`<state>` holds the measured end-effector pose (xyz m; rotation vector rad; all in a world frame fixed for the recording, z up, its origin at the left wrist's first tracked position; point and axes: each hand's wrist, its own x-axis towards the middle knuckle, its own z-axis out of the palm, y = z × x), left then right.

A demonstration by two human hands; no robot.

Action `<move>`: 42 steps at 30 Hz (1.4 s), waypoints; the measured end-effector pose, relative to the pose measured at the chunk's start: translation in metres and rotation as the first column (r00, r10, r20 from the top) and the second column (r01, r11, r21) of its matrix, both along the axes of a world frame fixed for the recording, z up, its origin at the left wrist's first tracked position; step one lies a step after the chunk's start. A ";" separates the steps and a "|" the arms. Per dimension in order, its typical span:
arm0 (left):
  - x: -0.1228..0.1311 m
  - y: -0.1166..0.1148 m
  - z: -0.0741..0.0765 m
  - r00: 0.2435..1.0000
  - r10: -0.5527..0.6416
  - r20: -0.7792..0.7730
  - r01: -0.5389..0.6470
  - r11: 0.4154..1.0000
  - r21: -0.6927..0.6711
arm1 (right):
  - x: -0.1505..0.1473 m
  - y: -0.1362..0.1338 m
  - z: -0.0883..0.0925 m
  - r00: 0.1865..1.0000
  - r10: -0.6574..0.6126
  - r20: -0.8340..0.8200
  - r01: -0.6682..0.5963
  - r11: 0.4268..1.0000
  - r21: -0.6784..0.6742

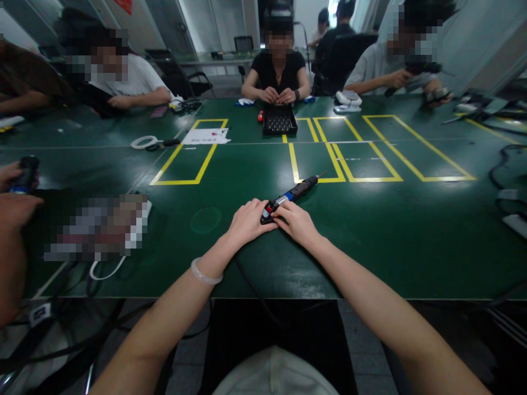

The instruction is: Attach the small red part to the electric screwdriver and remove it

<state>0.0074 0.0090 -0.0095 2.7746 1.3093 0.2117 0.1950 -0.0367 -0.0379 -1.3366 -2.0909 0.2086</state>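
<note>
A dark cylindrical tool (302, 188) with a blue band, a silver section and a thin tip lies slanted on the green table (370, 219), its tip pointing away to the right. My left hand (248, 224) is closed around the left side of its near end, a black piece with a red part (269, 209). From the right, my right hand (298, 220) pinches the same near end, fingers pressed on the silver and red area. Both hands are close together, and the fingers partly hide this end.
Across the table a person in black handles something small behind a black tray (280, 122). A white paper (205, 136) and a coiled white cable (144, 142) lie left of it. Another person's hand holds a dark device (27, 173) at far left. Yellow tape marks rectangles.
</note>
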 end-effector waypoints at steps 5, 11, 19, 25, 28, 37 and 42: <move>0.002 -0.003 0.002 1.000 0.030 0.000 -0.030 1.000 0.009 | 0.002 0.001 -0.001 0.998 0.037 -0.050 -0.037 0.999 0.019; 0.006 -0.008 0.006 0.995 0.075 -0.059 -0.074 0.997 0.027 | 0.003 -0.001 0.001 0.997 0.028 -0.065 -0.025 0.999 0.035; -0.003 -0.001 0.009 0.982 0.131 -0.136 -0.121 0.989 0.081 | 0.013 -0.001 0.004 0.989 0.009 -0.150 -0.007 1.000 0.014; -0.033 0.020 0.006 0.964 0.222 -0.148 -0.207 0.972 0.113 | 0.017 0.002 0.001 0.990 0.014 -0.138 -0.021 0.999 -0.049; -0.053 0.034 0.005 0.950 0.284 -0.131 -0.270 0.956 0.112 | 0.018 0.002 0.002 0.990 0.020 -0.142 -0.029 0.998 -0.062; -0.121 0.067 0.004 0.829 0.558 -0.028 -0.556 0.829 0.054 | 0.017 0.000 0.004 0.990 0.028 -0.137 -0.042 0.994 -0.103; -0.155 0.077 0.001 0.759 0.650 -0.021 -0.648 0.759 0.066 | 0.016 0.000 0.004 0.992 0.038 -0.118 -0.051 0.993 -0.107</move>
